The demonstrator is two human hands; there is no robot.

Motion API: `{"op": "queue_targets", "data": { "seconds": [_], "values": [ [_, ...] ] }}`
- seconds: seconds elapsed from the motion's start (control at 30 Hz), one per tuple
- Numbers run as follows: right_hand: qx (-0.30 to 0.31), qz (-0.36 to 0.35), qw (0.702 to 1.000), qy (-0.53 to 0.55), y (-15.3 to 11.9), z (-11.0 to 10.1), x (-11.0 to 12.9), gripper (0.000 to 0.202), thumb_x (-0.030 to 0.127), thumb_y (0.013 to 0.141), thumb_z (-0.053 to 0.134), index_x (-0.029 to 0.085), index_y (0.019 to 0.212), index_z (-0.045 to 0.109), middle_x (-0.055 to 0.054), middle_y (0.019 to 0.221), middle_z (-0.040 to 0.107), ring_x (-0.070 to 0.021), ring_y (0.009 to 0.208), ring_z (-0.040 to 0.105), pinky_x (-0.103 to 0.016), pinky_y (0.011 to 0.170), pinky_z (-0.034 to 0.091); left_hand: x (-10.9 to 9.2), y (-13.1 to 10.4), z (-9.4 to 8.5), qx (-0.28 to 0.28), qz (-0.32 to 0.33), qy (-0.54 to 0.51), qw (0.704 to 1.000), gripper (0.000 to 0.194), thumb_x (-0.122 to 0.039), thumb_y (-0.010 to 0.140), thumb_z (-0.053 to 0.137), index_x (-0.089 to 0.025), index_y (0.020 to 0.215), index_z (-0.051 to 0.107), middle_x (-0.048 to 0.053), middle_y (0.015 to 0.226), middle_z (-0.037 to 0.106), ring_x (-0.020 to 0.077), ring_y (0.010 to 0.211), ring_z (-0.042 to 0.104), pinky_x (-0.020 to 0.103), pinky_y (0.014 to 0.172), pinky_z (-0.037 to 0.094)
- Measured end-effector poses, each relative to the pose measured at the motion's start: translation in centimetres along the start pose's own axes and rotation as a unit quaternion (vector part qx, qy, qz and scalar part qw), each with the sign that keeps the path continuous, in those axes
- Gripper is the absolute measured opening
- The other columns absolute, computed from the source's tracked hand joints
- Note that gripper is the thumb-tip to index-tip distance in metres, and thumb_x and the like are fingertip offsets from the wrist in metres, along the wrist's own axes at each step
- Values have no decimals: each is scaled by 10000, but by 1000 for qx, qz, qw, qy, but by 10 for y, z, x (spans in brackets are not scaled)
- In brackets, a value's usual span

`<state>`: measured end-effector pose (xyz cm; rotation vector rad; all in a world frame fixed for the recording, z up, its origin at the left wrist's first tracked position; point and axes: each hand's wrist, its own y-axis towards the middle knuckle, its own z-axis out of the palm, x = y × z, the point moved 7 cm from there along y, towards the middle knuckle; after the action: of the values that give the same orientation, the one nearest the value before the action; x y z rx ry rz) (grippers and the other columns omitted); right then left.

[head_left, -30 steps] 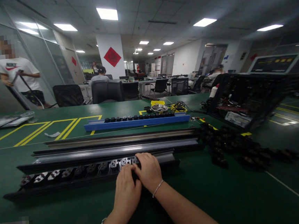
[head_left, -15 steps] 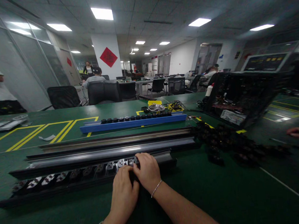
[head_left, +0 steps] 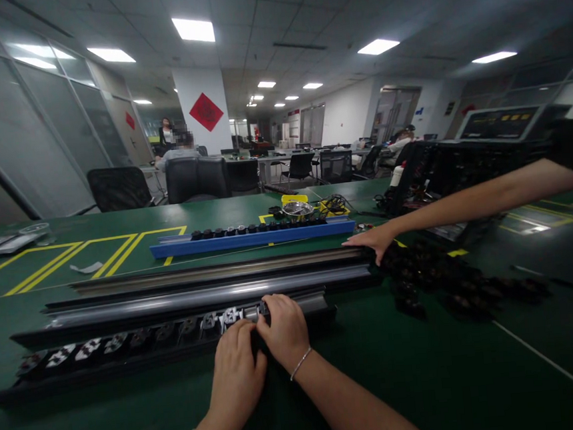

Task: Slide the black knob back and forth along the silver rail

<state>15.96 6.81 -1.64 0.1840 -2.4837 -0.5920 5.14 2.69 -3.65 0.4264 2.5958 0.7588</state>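
A long black metal rail (head_left: 130,372) lies across the green table in front of me. Several small black-and-silver modules (head_left: 114,344) stand in a row along it. My left hand (head_left: 237,366) grips the near edge of this rail, its fingers curled over beside the last modules. Just right of it, my right hand (head_left: 286,329) is closed on a small black module (head_left: 263,307) at the end of the row. The fingers hide most of that module. The hands touch or nearly touch at the thumbs.
Behind lie more silver-lined rails (head_left: 213,291) and a blue rail (head_left: 253,238) bearing modules. A pile of black modules (head_left: 447,281) is at right. Another person's hand (head_left: 376,239) reaches to the rails' right end. An open black case (head_left: 443,174) stands beyond.
Another person's arm has come in from the right, its hand now at the rear rail's end. The standing person at left has gone from view. My hands stay in place.
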Motion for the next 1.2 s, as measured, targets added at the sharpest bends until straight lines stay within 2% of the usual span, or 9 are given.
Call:
{"op": "queue_targets", "data": {
  "seconds": [0.37, 0.6, 0.93, 1.1, 1.2],
  "values": [
    [-18, 4, 1000, 5, -1, -2, -4, 259, 198, 734, 529, 181, 971, 630, -68, 989, 653, -197, 983, 544, -322, 892, 381, -6, -2, 0, -8, 40, 29, 999, 404, -105, 718, 468, -148, 1117, 511, 108, 1107, 590, 235, 1069, 516, 430, 953, 400],
    [-26, 8, 1000, -4, -1, -4, -10, 257, 196, 737, 525, 181, 973, 625, -64, 973, 654, -192, 975, 545, -317, 886, 385, -7, -2, 2, 5, 35, 28, 999, 448, -98, 704, 475, -166, 1145, 525, 89, 1120, 601, 235, 1081, 509, 429, 967, 388],
    [-25, 27, 998, -49, 1, -23, -25, 227, 191, 719, 538, 200, 926, 630, -56, 940, 614, -193, 930, 512, -306, 841, 379, -8, 0, 1, 37, 23, 27, 999, 444, -102, 722, 466, -175, 1156, 528, 72, 1131, 593, 228, 1100, 485, 425, 988, 359],
    [-2, 29, 997, -67, 1, -28, -36, 230, 214, 735, 538, 217, 947, 627, -45, 898, 598, -185, 894, 519, -292, 811, 377, -7, -2, 3, 35, 25, 33, 999, 450, -103, 735, 455, -181, 1173, 515, 74, 1140, 589, 233, 1103, 485, 438, 978, 362],
    [-8, 29, 997, -65, 0, -30, -42, 249, 209, 739, 531, 218, 970, 625, -42, 907, 598, -182, 886, 530, -286, 800, 377, -6, -2, 2, 31, 27, 33, 999, 442, -104, 740, 453, -185, 1170, 514, 73, 1144, 588, 229, 1102, 489, 435, 977, 364]
  ]
}}
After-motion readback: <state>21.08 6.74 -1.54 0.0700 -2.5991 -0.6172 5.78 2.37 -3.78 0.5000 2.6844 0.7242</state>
